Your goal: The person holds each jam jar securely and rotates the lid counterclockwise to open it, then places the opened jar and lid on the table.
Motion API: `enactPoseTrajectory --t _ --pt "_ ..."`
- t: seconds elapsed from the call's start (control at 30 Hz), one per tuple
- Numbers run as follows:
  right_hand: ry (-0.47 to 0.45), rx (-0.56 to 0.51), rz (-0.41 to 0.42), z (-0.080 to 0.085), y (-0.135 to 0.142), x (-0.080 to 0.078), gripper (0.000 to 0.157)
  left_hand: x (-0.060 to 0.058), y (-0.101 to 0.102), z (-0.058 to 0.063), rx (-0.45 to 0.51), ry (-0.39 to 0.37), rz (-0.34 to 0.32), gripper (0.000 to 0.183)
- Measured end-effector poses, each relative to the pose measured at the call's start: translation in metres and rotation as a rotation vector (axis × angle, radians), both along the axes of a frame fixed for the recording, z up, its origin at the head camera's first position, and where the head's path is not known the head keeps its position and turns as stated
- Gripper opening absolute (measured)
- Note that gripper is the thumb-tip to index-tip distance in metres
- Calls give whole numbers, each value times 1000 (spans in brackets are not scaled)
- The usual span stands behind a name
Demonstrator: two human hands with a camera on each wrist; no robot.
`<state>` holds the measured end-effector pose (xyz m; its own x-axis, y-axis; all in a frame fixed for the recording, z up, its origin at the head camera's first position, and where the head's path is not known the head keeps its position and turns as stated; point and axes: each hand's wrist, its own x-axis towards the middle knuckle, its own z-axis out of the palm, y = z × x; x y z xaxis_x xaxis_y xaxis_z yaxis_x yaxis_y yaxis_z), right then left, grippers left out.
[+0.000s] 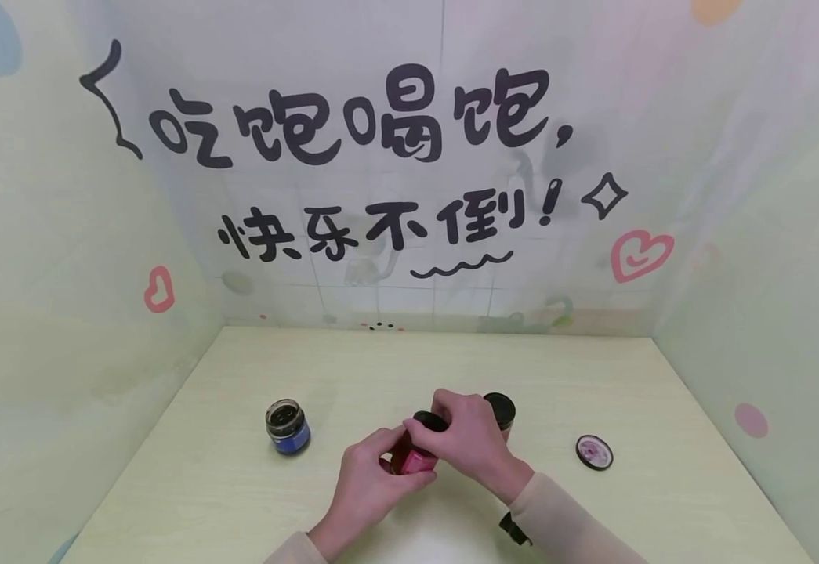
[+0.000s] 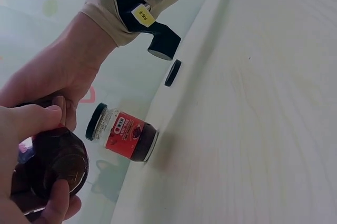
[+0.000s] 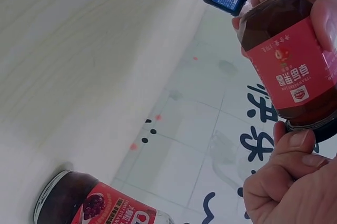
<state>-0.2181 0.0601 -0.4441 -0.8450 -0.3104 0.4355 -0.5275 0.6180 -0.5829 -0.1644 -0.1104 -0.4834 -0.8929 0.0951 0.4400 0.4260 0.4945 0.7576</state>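
Note:
My left hand grips a strawberry jam jar with a red label and dark red contents, holding it above the table. The fingers of my right hand are curled at the jar's black lid, which sits on the jar's mouth. In the right wrist view the jar appears upside down, lid at the bottom. Just behind my right hand stands a second red-labelled jar with a black lid, dark jam filling its lower part.
On the left of the table stands a lidless jar with a blue label. A loose round lid lies at the right, its purple-stained inside facing up. A black camera mount sticks out from the right sleeve. Printed cloth walls surround the table.

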Motion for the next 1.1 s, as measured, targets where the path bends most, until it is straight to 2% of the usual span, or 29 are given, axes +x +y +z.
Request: enactPoseTrajectory --t 0.53,0.83,1.1 --pt "112 -109 76 -6 2 -2 30 1 -1 8 -15 7 -17 47" --pt "173 -166 122 -8 3 -5 27 4 0 11 16 -54 -33 43" --pt "197 -215 171 -7 5 -4 24 6 1 14 16 -75 -20 51"
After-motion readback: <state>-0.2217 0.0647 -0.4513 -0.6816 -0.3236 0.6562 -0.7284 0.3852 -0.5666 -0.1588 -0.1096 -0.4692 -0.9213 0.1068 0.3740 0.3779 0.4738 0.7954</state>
